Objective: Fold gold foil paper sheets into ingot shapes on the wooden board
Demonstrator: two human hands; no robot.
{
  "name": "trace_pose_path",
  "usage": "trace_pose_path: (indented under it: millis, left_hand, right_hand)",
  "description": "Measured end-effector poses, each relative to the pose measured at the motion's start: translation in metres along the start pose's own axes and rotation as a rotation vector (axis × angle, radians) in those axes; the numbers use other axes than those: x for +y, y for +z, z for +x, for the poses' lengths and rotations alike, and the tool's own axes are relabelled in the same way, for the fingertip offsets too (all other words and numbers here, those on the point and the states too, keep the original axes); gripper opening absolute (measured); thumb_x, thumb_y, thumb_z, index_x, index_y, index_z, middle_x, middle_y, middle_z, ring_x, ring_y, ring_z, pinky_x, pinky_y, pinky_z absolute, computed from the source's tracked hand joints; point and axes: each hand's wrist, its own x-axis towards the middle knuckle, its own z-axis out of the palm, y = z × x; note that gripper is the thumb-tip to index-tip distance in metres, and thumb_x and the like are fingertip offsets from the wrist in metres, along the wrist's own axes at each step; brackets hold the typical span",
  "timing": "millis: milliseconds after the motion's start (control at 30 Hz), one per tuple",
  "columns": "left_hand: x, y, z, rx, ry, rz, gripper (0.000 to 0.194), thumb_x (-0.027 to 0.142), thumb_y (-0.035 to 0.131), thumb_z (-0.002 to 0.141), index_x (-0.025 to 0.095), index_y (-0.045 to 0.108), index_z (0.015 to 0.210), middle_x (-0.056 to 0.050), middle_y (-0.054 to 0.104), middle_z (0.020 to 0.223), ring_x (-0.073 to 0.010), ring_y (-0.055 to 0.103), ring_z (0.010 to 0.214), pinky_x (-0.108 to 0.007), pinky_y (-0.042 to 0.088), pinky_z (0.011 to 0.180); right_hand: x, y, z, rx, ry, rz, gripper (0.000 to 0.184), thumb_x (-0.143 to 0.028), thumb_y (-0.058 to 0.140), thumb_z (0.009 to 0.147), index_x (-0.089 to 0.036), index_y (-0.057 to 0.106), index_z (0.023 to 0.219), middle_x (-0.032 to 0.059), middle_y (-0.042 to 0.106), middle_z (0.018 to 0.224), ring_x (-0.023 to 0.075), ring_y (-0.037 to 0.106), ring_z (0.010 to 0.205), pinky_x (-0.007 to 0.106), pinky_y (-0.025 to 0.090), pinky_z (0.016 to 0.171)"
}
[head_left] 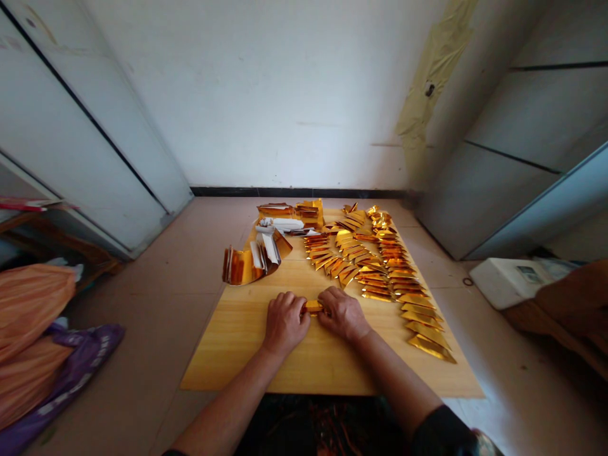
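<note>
A small piece of folded gold foil paper (313, 307) spans the gap between my two hands, close above the wooden board. My left hand (285, 320) has its fingers curled round the left end of it. On the other end, my right hand (344, 311) is closed in the same way. Both ends of the paper are hidden under the fingers. Rows of folded gold paper pieces (398, 259) lie to the right and beyond my right hand. Past my left hand stand curled stacks of gold foil sheets (244, 266) with white backs.
The wooden board (237, 354) lies low in front of a white wall (285, 95). Orange and purple bags (57, 361) are at the left, near a wooden stand. A white box (508, 282) sits on the right, beside grey cabinets (513, 158).
</note>
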Motion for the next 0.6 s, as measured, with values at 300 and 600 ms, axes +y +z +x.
trace_pose_path:
  millis: [300,600]
  left_hand:
    - [0.0,-0.001,-0.001,0.004,-0.002,-0.004,0.026,0.027,0.055,0.078,0.023,0.061,0.103,-0.006,0.057,0.091,-0.0236,0.05,0.092,-0.035,0.036,0.078]
    - [-0.002,0.001,-0.002,0.018,0.012,-0.007,0.026,0.026,0.055,0.078,0.022,0.061,0.103,-0.006,0.058,0.09,-0.0235,0.05,0.091,-0.036,0.036,0.079]
  right_hand:
    - [0.005,-0.003,-0.002,-0.001,-0.075,0.065,0.023,-0.02,0.057,0.076,-0.019,0.059,0.098,0.0052,0.058,0.101,0.0172,0.053,0.095,0.025,0.042,0.08]
    - [0.011,0.003,-0.008,0.064,-0.081,0.131,0.017,-0.017,0.056,0.077,-0.019,0.058,0.094,0.0041,0.058,0.096,0.015,0.055,0.088,0.023,0.043,0.078]
